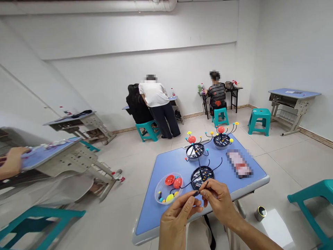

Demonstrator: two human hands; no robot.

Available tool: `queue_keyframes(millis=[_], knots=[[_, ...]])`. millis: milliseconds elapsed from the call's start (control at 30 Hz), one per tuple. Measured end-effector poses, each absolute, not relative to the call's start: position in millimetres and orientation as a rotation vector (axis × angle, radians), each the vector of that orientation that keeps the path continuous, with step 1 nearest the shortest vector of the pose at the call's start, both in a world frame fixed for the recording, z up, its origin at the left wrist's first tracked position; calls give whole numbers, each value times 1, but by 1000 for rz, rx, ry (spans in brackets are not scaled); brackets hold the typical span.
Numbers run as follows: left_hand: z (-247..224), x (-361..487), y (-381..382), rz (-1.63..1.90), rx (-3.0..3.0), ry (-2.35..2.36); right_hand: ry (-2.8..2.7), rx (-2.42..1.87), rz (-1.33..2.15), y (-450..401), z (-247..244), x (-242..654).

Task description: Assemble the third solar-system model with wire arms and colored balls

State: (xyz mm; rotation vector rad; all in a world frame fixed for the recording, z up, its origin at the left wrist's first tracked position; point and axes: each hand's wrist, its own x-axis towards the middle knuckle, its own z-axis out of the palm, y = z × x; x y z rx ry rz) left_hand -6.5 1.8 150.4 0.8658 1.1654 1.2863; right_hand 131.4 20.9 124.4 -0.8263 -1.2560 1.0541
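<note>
My left hand (179,215) and my right hand (217,201) meet over the near edge of the blue table (166,163). Both pinch a small dark piece (198,192) between their fingertips. Just beyond them stands a round black base (197,177) with curved black arms and no balls on it. Left of it, a clear bowl (156,194) holds red half-shells, a yellow ball and several small coloured pieces. Farther back are two models, each with a red ball (191,139) (221,129) in the middle and small coloured balls on curved arms.
A blurred phone-like object (239,163) lies on the table's right side. Green stools (318,198) (39,222) stand at both sides. A dark cup (260,213) is on the floor. Another person's hand (13,161) is at the left desk; three people are near the back wall.
</note>
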Motion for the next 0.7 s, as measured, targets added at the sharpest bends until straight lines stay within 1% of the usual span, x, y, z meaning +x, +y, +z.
queue_keyframes(millis=[200,300,500,700], knots=[[153,-5,-9,1410,1180,1326,-1018,-821,1272,20,136,148],[153,0,-14,1389,1252,1318,-989,-823,1303,21,134,153],[149,5,-14,1408,1193,1304,-985,-802,1337,23,123,152],[149,5,-12,1425,1240,1274,-1031,-819,1323,21,128,153]])
